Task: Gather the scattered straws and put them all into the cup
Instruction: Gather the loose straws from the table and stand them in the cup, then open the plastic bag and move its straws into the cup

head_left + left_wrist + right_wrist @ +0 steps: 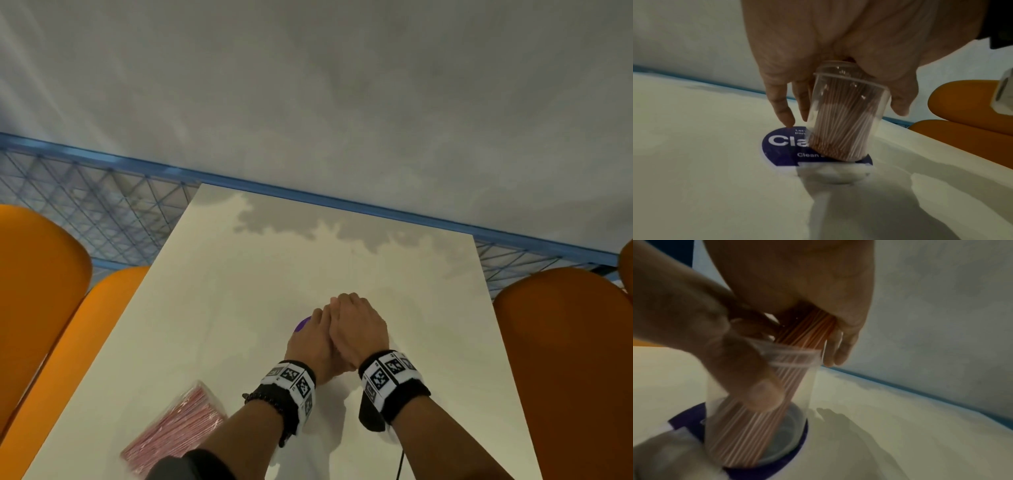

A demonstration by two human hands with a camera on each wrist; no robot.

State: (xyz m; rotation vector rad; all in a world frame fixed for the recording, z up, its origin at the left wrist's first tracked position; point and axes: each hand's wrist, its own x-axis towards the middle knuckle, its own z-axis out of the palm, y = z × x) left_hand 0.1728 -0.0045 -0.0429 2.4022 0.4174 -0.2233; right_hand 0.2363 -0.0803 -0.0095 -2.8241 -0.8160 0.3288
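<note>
Both hands meet over the middle of the white tabletop [239,308], and the step in hand is the loading itself. The clear plastic cup [846,116] stands on a round purple sticker [783,146], tilted a little, with a thick bundle of pink-and-white straws [842,129] already reaching its bottom. The left hand [310,342] steadies the cup — in the right wrist view its thumb presses against the wall and rim. The right hand [359,329] is curled over the top ends of the straws, gripping the bundle where it sticks out above the rim.

At the near left edge of the tabletop lies a clear packet of pink straws [178,431], untouched. Whether it counts as part of the scattered lot cannot be told from here; no loose straws show on the surface.

Judging by this, the bundle is nearly seated. The next move calls for the right hand to let go gently while the left keeps the light cup from tipping — it looks easy to topple with so full a load.
</note>
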